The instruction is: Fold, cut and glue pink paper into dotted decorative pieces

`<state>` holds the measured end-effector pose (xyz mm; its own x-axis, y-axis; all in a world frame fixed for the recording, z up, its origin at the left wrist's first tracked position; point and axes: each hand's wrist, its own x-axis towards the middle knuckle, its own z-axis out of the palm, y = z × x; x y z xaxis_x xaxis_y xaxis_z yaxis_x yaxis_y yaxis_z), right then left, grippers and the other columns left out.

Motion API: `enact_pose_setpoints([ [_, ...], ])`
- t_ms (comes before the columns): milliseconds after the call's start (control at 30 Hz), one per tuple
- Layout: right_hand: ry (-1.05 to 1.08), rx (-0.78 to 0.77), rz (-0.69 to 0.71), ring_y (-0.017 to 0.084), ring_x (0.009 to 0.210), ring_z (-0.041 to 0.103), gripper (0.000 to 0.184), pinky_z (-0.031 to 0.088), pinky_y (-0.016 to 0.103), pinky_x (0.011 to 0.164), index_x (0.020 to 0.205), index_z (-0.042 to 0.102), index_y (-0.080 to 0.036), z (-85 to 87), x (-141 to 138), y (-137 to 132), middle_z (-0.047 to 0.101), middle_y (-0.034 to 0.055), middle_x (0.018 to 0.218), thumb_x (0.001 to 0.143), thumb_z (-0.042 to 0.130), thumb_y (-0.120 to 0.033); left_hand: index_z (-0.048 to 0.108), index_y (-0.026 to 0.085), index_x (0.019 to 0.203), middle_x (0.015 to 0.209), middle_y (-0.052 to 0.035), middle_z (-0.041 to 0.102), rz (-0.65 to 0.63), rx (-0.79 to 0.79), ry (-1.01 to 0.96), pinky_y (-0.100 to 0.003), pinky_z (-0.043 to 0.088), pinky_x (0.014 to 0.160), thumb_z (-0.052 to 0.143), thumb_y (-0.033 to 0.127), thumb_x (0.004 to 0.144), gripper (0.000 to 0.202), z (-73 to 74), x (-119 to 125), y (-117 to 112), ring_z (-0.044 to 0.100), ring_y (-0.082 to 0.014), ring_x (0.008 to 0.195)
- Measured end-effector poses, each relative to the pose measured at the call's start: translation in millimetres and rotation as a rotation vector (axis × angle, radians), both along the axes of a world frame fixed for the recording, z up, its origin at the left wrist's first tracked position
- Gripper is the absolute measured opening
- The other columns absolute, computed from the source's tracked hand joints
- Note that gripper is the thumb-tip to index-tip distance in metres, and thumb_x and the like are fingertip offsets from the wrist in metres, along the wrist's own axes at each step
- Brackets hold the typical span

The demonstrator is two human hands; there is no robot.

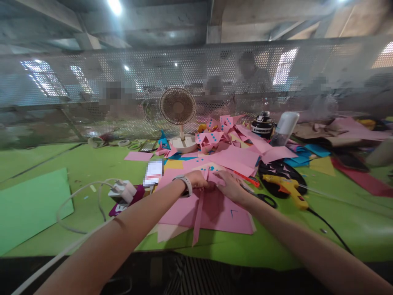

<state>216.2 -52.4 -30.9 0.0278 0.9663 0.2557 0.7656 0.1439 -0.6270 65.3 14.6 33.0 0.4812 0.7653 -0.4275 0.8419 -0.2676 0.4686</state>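
Note:
My left hand, with a pale watch on the wrist, is closed on a narrow pink paper strip. The strip runs down across a stack of pink paper sheets towards the table's front edge. Just to the right, my right hand rests over the same sheets, its fingers bent and apart, close to the strip. Its fingertips are partly hidden. Beyond both hands, small blue pieces are scattered. A pair of scissors lies beside my right hand, its blades partly covered by it.
A yellow glue gun lies on a black round tray at right. A small fan and pink paper scraps stand behind. Left are a white charger plug with cable and a green sheet. A perforated screen closes the back.

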Motion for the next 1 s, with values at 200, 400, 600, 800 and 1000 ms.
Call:
enact_pose_setpoints([
  [200, 0.024, -0.04, -0.032, 0.025, 0.118, 0.045, 0.046, 0.033, 0.042, 0.099, 0.12, 0.054, -0.024, 2.1, -0.8, -0.9, 0.052, 0.0074, 0.126, 0.074, 0.056, -0.017, 0.054, 0.015, 0.049, 0.041, 0.0037, 0.045, 0.085, -0.106, 0.014, -0.022, 0.023, 0.036, 0.075, 0.045, 0.054, 0.038, 1.4, -8.9, -2.8, 0.035, -0.0075, 0.038],
  [400, 0.035, -0.033, -0.029, 0.026, 0.118, 0.045, 0.047, 0.031, 0.045, 0.1, 0.119, 0.054, -0.025, 3.9, -0.8, -0.9, 0.055, 0.0068, 0.123, 0.073, 0.056, -0.016, 0.053, 0.014, 0.044, 0.035, 0.0043, 0.041, 0.127, -0.121, 0.019, -0.021, 0.02, 0.036, 0.074, 0.033, 0.058, 0.031, 19.6, -17.4, -10.0, 0.03, -0.0061, 0.034],
  [600, 0.056, -0.017, -0.023, 0.025, 0.117, 0.046, 0.047, 0.032, 0.045, 0.099, 0.119, 0.055, -0.024, 1.2, -1.4, -0.5, 0.055, 0.0069, 0.123, 0.073, 0.056, -0.015, 0.054, 0.014, 0.043, 0.035, 0.0039, 0.041, 0.135, -0.094, -0.024, -0.021, 0.022, 0.037, 0.072, 0.032, 0.062, 0.032, 25.7, -19.5, -16.8, 0.031, -0.0064, 0.036],
  [800, 0.038, -0.024, -0.016, 0.025, 0.118, 0.045, 0.045, 0.032, 0.043, 0.1, 0.118, 0.056, -0.023, 2.0, -0.7, -1.2, 0.054, 0.0082, 0.125, 0.073, 0.056, -0.016, 0.053, 0.015, 0.046, 0.037, 0.0033, 0.044, 0.09, -0.105, -0.06, -0.022, 0.022, 0.037, 0.072, 0.044, 0.06, 0.038, 16.2, -18.5, -15.8, 0.033, -0.0073, 0.035],
  [1000, 0.027, -0.032, -0.037, 0.026, 0.119, 0.043, 0.046, 0.029, 0.046, 0.101, 0.119, 0.055, -0.023, 2.3, 0.2, -0.2, 0.054, 0.0084, 0.125, 0.074, 0.057, -0.019, 0.053, 0.014, 0.048, 0.037, 0.0042, 0.043, 0.092, -0.15, -0.04, -0.021, 0.022, 0.035, 0.069, 0.031, 0.062, 0.027, 17.0, -17.6, -13.0, 0.033, -0.0068, 0.034],
])
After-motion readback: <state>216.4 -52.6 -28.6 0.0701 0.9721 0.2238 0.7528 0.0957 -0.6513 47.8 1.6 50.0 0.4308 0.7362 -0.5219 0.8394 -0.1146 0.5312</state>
